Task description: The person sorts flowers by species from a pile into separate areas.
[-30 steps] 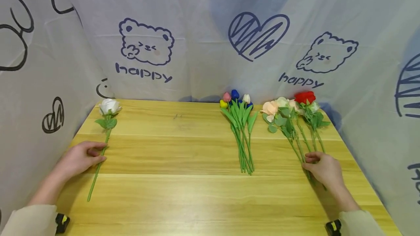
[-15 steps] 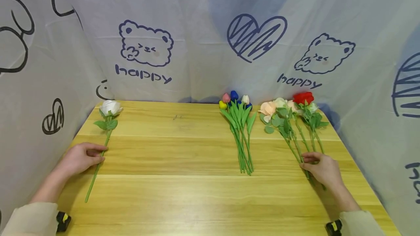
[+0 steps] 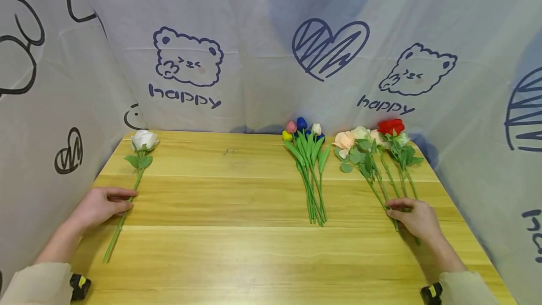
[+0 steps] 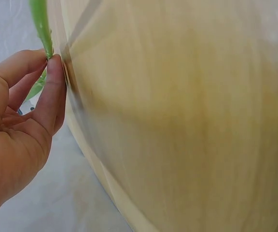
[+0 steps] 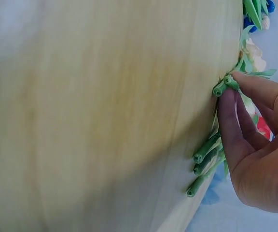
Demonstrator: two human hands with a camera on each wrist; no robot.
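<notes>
On the table's left side, my left hand point(image 3: 99, 206) pinches the green stem of a white rose point(image 3: 145, 139) between thumb and fingertips. The bloom points to the back, and the lower stem slants toward the front left. In the left wrist view the stem point(image 4: 41, 24) comes up from between the thumb and fingertips. At the right, my right hand point(image 3: 417, 219) pinches stems from a group of roses. Two cut stem ends point(image 5: 226, 85) show at the thumb and fingertip in the right wrist view. The group has a peach rose point(image 3: 344, 140), paler blooms and a red rose point(image 3: 391, 126).
Between the hands, right of centre, lies a bunch of tulips point(image 3: 312, 168) with pink, yellow, blue and white heads. More rose stem ends point(image 5: 204, 159) lie beside the right hand. A printed white cloth point(image 3: 254, 79) hangs behind and along both sides of the wooden table point(image 3: 220, 258).
The white rose's stem end has swung left toward me while the left hand slid slightly down and left. The right hand has barely moved, and the view has shifted slightly.
</notes>
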